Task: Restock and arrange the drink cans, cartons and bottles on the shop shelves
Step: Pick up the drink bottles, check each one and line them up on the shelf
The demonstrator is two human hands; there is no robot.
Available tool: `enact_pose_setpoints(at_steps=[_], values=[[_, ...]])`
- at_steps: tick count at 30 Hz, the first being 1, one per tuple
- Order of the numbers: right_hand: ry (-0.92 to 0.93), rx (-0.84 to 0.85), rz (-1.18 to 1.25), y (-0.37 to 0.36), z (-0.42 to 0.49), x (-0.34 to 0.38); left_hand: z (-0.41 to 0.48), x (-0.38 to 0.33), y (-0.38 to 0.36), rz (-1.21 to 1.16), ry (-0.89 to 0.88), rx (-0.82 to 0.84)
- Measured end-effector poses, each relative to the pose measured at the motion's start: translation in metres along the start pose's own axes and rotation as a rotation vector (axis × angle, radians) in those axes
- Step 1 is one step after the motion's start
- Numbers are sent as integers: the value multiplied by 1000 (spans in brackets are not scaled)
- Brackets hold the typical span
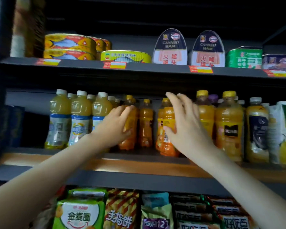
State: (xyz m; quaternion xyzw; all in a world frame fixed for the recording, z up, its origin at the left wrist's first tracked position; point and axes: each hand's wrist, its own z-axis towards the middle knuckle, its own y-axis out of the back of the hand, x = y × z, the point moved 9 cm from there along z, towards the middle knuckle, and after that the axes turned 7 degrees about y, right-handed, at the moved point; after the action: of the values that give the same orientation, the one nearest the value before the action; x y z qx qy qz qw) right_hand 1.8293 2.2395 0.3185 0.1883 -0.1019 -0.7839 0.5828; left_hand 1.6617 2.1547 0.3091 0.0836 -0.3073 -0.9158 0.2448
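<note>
Your left hand (116,124) curls its fingers and thumb round a small orange plastic drink bottle with a yellow cap (129,142), midway along the dark grey middle shelf (139,179) and set back from its front edge. Your right hand (186,126), fingers straight and spread, touches with its thumb a neighbouring orange bottle (163,116) standing nearer that edge.
</note>
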Motion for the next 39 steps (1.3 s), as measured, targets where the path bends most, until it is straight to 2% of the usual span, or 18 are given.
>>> enact_pose_setpoints(at_steps=[3,7,14,23,27,32,39], values=[[-25,208,166,-60,34,13,7,39,4,280,-68,-80],[-67,376,203,-129,62,20,17,78,-5,449,-133,-75],[-183,510,300,-188,85,36,23,89,-16,450,-172,18],[-273,379,330,-189,100,36,19,85,-17,404,-177,57],[-144,327,370,-164,92,45,19,86,-16,328,-155,98],[54,223,324,-117,64,58,6,83,3,270,-75,50],[130,-135,372,-22,26,65,-27,39,39,-12,-55,-133]])
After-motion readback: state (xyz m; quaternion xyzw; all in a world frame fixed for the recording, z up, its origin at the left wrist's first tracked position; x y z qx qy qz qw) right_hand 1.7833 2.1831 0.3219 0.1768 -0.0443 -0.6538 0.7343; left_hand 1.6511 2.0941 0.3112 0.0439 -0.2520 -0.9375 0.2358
